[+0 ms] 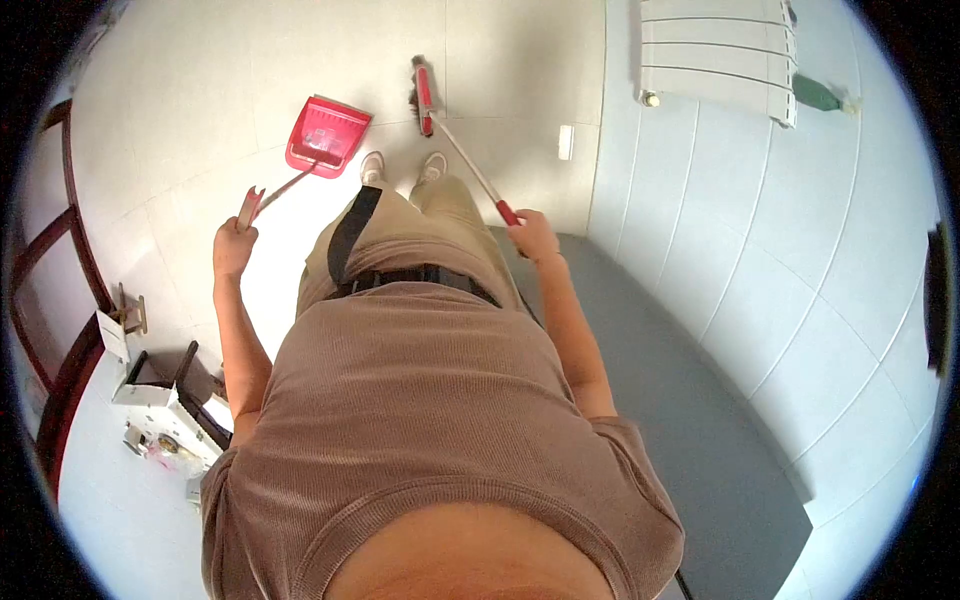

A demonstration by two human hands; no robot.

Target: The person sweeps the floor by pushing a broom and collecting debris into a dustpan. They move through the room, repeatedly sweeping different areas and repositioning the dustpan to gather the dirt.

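My left hand (234,248) is closed around the upper handle of a red long-handled dustpan (328,132). Its pan rests on the pale floor ahead of my left foot, with the open edge facing away from me. In my right hand (534,238), fingers wrapped round the red grip, is the pole of a broom (425,98). The broom's red head with dark bristles lies on the floor ahead of my right foot, to the right of the dustpan and apart from it.
A white radiator (715,45) hangs on the pale tiled wall at right, with a green bottle-like object (817,92) beside it. A grey surface (680,400) lies along my right side. A dark red wooden frame (65,225) and a white box (165,410) stand at left.
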